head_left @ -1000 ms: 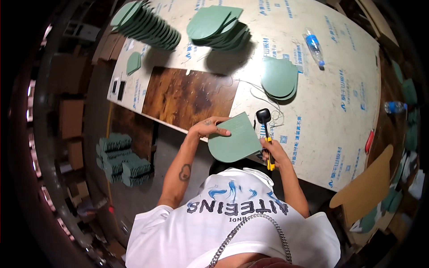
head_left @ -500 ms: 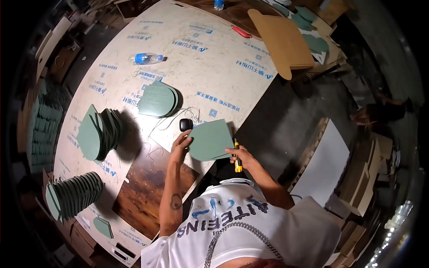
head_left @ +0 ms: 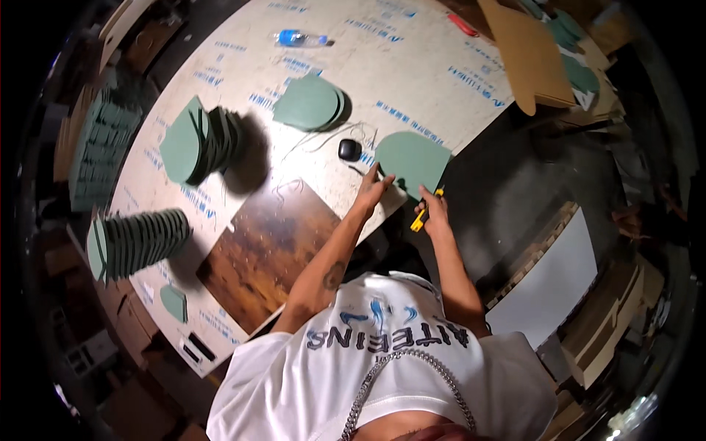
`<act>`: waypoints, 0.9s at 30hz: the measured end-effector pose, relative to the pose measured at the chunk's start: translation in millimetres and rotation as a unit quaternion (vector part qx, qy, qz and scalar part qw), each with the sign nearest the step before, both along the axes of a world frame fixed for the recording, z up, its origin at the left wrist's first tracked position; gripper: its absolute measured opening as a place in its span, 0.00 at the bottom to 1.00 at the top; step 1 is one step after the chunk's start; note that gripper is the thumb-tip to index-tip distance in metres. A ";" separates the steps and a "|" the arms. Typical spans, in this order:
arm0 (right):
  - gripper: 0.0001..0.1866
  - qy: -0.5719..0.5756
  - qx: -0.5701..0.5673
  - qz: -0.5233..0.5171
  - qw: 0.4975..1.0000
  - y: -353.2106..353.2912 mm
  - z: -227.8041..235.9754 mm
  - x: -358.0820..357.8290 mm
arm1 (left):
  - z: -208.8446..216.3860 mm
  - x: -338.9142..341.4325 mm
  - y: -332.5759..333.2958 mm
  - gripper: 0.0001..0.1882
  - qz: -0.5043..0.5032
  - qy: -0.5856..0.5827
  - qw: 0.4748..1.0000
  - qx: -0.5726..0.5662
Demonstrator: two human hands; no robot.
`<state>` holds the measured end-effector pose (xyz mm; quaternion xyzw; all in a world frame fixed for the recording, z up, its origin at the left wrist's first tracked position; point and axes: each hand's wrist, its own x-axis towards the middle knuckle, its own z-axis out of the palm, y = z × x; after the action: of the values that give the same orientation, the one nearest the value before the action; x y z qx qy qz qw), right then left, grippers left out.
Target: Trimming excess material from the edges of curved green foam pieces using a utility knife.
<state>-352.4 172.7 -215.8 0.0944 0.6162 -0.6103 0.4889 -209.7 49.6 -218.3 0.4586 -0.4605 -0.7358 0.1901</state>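
Note:
A flat green panel (head_left: 413, 162) with one rounded end lies over the table's near right edge, its curve on the far left side. At its near left edge is my left hand (head_left: 373, 189), fingers bent against the panel. My right hand (head_left: 434, 210) closes around a yellow and black utility knife (head_left: 418, 219), its thumb by the panel's near edge. A small rounded black object (head_left: 349, 150) sits left of the panel, beside thin loose strips (head_left: 312, 150). Just beyond them is a short stack of similar green panels (head_left: 307, 101).
More green panels stand in a fanned bunch (head_left: 184, 143) and a long row (head_left: 143, 239) at left. A brown wood-grain board (head_left: 268, 253) lies nearby. Farther off are a water bottle (head_left: 301, 39), red-handled tool (head_left: 463, 24) and cardboard piece (head_left: 526, 55). A white panel (head_left: 551, 275) leans at right.
The green panel has been turned, its rounded end swinging from the near side to the far left. Both hands have shifted along its edge. The whole view has shifted too.

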 end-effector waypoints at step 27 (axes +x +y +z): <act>0.20 0.075 -0.025 0.400 0.913 -4.3 57.2 -46.6 | 72.2 78.6 81.3 0.21 0.187 0.068 0.951 0.236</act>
<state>-398.9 168.4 -158.6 -0.2181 0.6218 -0.3843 0.6466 -131.2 130.9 -146.1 0.5169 -0.1654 -0.8045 0.2412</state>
